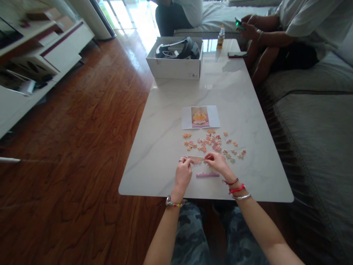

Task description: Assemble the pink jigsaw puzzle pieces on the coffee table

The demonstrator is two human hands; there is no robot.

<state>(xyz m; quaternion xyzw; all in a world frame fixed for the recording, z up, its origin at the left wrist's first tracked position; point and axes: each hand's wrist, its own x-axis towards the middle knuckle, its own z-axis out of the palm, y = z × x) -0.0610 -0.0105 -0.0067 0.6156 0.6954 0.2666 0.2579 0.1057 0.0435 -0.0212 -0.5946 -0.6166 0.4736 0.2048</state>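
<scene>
Between my two hands a thin pale jigsaw strip (pixel 196 158) is stretched sideways, just above the table. My left hand (pixel 184 171) pinches its left end, and my right hand (pixel 216 162) grips the right end with closed fingertips. Loose jigsaw pieces (pixel 209 141) in orange, pink and pale green lie scattered beyond and around my hands; some are partly hidden behind the strip. Closer to me, a straight purple jigsaw strip (pixel 207 175) rests flat on the table. Behind the pieces lies a creased sheet with a printed picture (pixel 200 117) of a yellow figure.
The white marble-look table (pixel 154 154) has a white box (pixel 176 68) holding a headset at its far end. A bottle (pixel 220 37) and a dark phone (pixel 237 54) are at the far right. Another person's hands (pixel 249 27) hold a device beside the sofa (pixel 317 110).
</scene>
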